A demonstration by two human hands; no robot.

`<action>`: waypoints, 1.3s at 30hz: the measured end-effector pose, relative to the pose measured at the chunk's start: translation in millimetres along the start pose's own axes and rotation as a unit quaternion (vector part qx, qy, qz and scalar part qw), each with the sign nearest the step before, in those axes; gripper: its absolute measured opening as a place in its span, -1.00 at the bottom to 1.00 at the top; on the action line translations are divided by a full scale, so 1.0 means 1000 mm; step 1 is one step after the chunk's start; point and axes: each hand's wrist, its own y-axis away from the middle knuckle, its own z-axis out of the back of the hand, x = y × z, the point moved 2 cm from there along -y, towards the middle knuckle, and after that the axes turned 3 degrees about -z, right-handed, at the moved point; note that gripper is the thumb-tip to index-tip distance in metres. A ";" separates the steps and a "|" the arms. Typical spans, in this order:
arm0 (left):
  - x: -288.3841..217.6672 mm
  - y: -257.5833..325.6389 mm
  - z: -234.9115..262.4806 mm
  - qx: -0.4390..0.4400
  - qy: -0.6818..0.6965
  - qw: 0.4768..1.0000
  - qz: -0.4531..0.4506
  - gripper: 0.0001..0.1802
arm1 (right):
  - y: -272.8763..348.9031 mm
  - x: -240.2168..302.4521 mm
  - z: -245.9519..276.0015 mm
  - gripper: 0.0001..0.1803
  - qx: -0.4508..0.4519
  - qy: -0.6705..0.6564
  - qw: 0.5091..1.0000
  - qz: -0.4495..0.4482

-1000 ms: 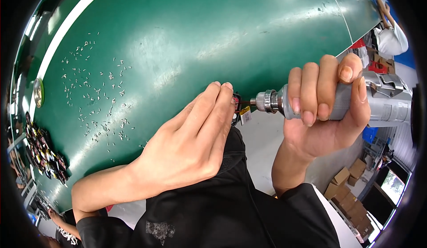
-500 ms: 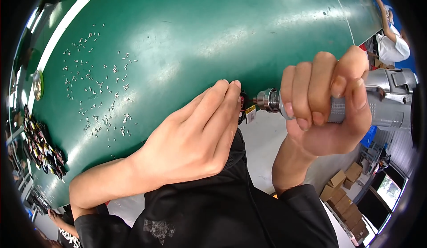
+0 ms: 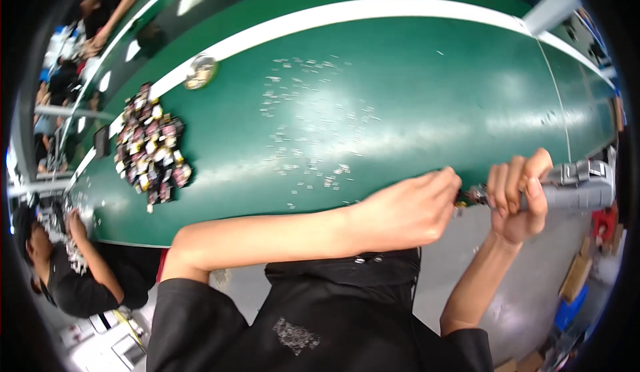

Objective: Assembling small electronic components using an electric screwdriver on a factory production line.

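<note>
My right hand (image 3: pixel 517 189) is wrapped round the grey body of a power screwdriver (image 3: pixel 580 191). Its tip points left, toward the fingers of my left hand (image 3: pixel 417 209). Those fingers are closed at the table's front edge around a small dark electronic part (image 3: pixel 460 203) with a bit of yellow on it. Most of that part is hidden behind the fingers, and blur keeps me from telling whether the tip touches it. Many tiny silvery screws (image 3: pixel 313 125) lie scattered across the green table (image 3: pixel 453 99) beyond my left forearm.
A heap of small dark parts with yellow and white bits (image 3: pixel 152 149) covers the table's left side. Behind it stands a round shallow dish (image 3: pixel 201 72) by the white strip. A co-worker in black (image 3: pixel 80 265) works at the far left; cardboard (image 3: pixel 577 269) is at lower right.
The view has swung left, so the heap, dish and screws appear farther right. Both hands now show lower and farther right, with the screwdriver still in the right one.
</note>
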 end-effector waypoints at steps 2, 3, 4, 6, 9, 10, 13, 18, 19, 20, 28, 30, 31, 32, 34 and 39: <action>0.001 -0.001 0.005 0.028 0.036 0.999 -0.013 -0.70 | 0.004 0.002 0.008 -0.78 0.030 -0.013 0.999 -0.010; 0.002 0.002 0.008 0.040 0.039 0.998 -0.018 -0.73 | 0.002 0.002 0.009 -0.78 0.060 -0.036 0.998 -0.010; 0.003 0.007 0.011 0.049 0.047 0.997 -0.026 -0.75 | 0.002 0.002 0.008 -0.78 0.086 -0.052 0.995 -0.010; 0.007 0.027 0.024 0.055 0.053 0.997 -0.005 -0.72 | 0.002 0.003 0.002 -0.80 0.059 -0.126 0.990 0.022; 0.014 0.076 0.075 0.017 0.027 0.989 0.142 -0.62 | 0.005 -0.001 -0.007 -0.81 0.041 -0.212 0.976 0.036; 0.021 0.096 0.097 0.012 0.016 0.981 0.194 -0.56 | 0.006 -0.005 -0.007 -0.82 0.021 -0.239 0.970 0.032; 0.042 0.160 0.149 -0.048 -0.110 0.918 0.379 -0.41 | 0.015 -0.024 -0.003 -0.84 0.004 -0.222 0.975 0.007; 0.068 0.264 0.233 -0.057 -0.307 0.800 0.512 -0.59 | 0.015 -0.047 -0.018 -0.87 -0.044 -0.250 0.967 -0.040; 0.075 0.282 0.241 -0.048 -0.293 0.784 0.545 -0.59 | 0.013 -0.050 -0.020 -0.88 -0.042 -0.259 0.964 -0.050; 0.080 0.293 0.244 -0.038 -0.275 0.769 0.575 -0.59 | 0.014 -0.051 -0.021 -0.88 -0.043 -0.259 0.964 -0.049; 0.079 0.215 0.201 -0.058 -0.276 0.851 0.442 -0.62 | 0.020 -0.057 -0.020 -0.88 -0.091 -0.303 0.946 -0.073; 0.079 0.180 0.179 -0.042 -0.208 0.881 0.424 -0.63 | 0.021 -0.057 -0.019 -0.89 -0.101 -0.330 0.936 -0.074; 0.082 0.167 0.166 -0.034 -0.175 0.899 0.401 -0.63 | 0.022 -0.056 -0.017 -0.89 -0.107 -0.325 0.937 -0.073; 0.085 0.156 0.154 -0.026 -0.145 0.914 0.379 -0.64 | 0.023 -0.057 -0.015 -0.90 -0.112 -0.342 0.930 -0.073; 0.091 0.140 0.134 -0.010 -0.148 0.929 0.338 -0.69 | 0.023 -0.057 -0.014 -0.90 -0.119 -0.359 0.923 -0.072; 0.101 0.133 0.111 -0.005 -0.154 0.930 0.332 -0.79 | 0.023 -0.056 -0.014 -0.90 -0.120 -0.371 0.919 -0.066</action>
